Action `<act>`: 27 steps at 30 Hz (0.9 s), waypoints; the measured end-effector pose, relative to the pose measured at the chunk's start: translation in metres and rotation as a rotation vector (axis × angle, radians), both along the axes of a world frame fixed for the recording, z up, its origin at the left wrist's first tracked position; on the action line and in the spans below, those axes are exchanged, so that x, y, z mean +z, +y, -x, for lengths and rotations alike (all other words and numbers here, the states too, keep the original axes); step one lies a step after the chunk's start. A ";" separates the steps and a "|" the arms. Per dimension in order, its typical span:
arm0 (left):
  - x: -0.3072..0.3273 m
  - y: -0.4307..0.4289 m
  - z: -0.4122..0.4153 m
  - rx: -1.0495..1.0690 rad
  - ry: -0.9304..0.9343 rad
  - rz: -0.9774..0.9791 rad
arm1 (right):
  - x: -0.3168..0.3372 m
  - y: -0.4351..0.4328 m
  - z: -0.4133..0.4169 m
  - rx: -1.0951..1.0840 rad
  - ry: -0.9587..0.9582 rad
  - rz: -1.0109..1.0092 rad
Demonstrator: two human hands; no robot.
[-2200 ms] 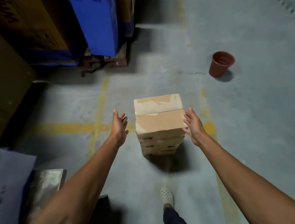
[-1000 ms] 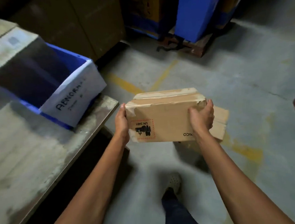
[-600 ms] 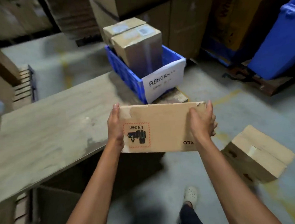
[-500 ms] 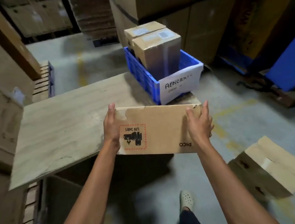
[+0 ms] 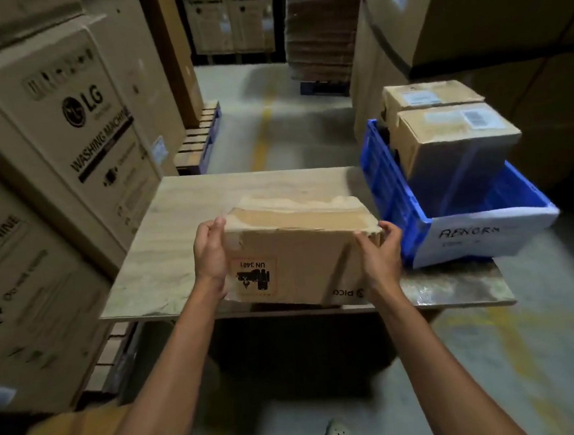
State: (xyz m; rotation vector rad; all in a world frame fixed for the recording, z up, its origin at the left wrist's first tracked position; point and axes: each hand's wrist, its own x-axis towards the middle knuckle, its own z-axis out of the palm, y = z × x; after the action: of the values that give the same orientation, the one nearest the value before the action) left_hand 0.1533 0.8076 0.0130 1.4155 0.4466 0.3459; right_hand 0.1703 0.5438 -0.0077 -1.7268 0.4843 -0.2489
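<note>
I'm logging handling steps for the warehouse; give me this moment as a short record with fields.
held item: cardboard box, UN 3481 label upside down
left grip: holds the box's left end
right grip: holds its right front corner
place: at the wooden table's near edge; contact unclear
beside: blue crate holding two boxes, to the right

Box (image 5: 299, 261) on table (image 5: 165, 254) front edge; crate (image 5: 398, 208) right, apparently holding two cartons (image 5: 451, 135).
</note>
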 end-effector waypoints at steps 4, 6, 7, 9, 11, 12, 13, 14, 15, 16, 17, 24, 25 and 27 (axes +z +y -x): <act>-0.040 0.016 -0.035 0.073 0.110 -0.042 | -0.027 0.009 -0.043 0.082 0.100 -0.069; -0.061 0.020 -0.045 0.108 0.182 -0.042 | -0.045 0.010 -0.057 0.133 0.130 -0.069; -0.069 0.021 -0.049 0.115 0.202 -0.048 | -0.053 0.010 -0.063 0.157 0.137 -0.054; -0.082 0.023 -0.060 0.126 0.232 -0.086 | -0.065 0.011 -0.078 0.194 0.150 -0.012; -0.085 0.025 -0.068 0.118 0.249 -0.122 | -0.068 0.011 -0.085 0.224 0.142 0.015; -0.087 0.027 -0.073 0.112 0.263 -0.135 | -0.070 0.013 -0.091 0.237 0.152 0.027; -0.090 0.030 -0.081 0.108 0.271 -0.146 | -0.073 0.015 -0.098 0.246 0.168 0.040; -0.094 0.033 -0.088 0.101 0.280 -0.152 | -0.076 0.016 -0.105 0.254 0.182 0.057; -0.098 0.037 -0.094 0.088 0.294 -0.160 | -0.078 0.019 -0.110 0.262 0.195 0.075; -0.103 0.042 -0.099 0.075 0.307 -0.173 | -0.082 0.022 -0.115 0.266 0.205 0.092; -0.109 0.046 -0.104 0.067 0.315 -0.185 | -0.084 0.025 -0.121 0.271 0.213 0.108; -0.120 0.072 -0.147 0.071 0.281 -0.196 | -0.089 0.059 -0.154 0.261 0.209 0.177; -0.121 0.077 -0.152 0.081 0.278 -0.201 | -0.088 0.063 -0.157 0.260 0.215 0.189; -0.122 0.084 -0.159 0.060 0.276 -0.267 | -0.086 0.071 -0.160 0.244 0.238 0.227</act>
State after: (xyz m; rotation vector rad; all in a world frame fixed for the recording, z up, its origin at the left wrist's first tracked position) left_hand 0.3127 0.8914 -0.1089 1.7225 0.6884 0.2653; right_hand 0.3306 0.6152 -0.0941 -2.0299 0.4238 0.0818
